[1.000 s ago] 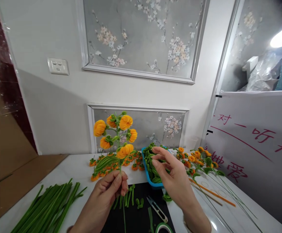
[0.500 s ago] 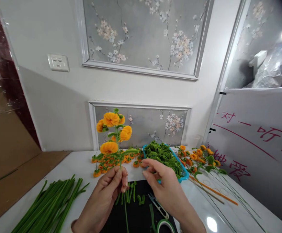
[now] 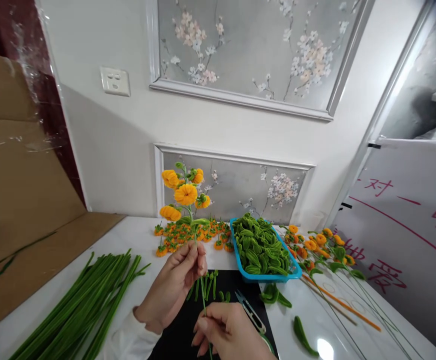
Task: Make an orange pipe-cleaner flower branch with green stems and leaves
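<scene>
A fuzzy pipe-cleaner flower stalk (image 3: pixel 185 194) stands upright in front of me, with several orange blooms and green leaves along its top. My left hand (image 3: pixel 180 272) pinches its stem just below the lowest leaves. Lower down, my right hand (image 3: pixel 227 330) has its thumb and fingers closed on the thin green stem. Beneath both hands lies a black mat (image 3: pixel 176 332) with short green bud pieces (image 3: pixel 213 284) and a pair of thread snips (image 3: pixel 251 312). A roll of green tape (image 3: pixel 267 343) is mostly hidden behind my right hand.
A blue basket (image 3: pixel 242 272) of green leaves stands behind the mat. Orange blooms (image 3: pixel 172 237) lie near the wall. Long green pipe cleaners (image 3: pixel 78 305) are piled at left, finished flower stalks (image 3: pixel 321 240) at right. Loose leaves (image 3: pixel 303 336) lie right of the mat.
My right hand has come down from beside the blooms to the lower stem and closed on it. The flower stalk has turned slightly in my left hand. The view has shifted left.
</scene>
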Demonstrator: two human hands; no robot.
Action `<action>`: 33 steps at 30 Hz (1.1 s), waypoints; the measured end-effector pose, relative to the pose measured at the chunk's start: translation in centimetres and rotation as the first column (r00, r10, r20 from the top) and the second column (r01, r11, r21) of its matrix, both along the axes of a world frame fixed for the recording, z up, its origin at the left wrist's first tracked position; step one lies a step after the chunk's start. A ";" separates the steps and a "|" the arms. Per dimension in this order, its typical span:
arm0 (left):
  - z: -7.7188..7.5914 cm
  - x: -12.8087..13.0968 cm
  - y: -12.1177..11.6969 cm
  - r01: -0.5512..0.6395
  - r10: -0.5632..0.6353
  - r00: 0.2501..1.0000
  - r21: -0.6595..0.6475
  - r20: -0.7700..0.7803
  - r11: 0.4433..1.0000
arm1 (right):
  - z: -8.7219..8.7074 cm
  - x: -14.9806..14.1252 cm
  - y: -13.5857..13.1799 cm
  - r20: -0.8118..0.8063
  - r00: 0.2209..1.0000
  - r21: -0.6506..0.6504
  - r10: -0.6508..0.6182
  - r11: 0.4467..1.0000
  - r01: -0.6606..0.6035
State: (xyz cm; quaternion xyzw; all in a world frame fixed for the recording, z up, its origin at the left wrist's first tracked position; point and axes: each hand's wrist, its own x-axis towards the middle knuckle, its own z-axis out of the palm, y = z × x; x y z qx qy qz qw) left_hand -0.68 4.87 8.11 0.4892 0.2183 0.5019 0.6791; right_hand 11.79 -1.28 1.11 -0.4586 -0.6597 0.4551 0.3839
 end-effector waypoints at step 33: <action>-0.4 2.2 -3.1 0.084 -0.061 0.982 0.121 -0.180 0.989 | 14.5 4.2 1.0 -0.254 0.933 0.521 -0.254 0.777 0.353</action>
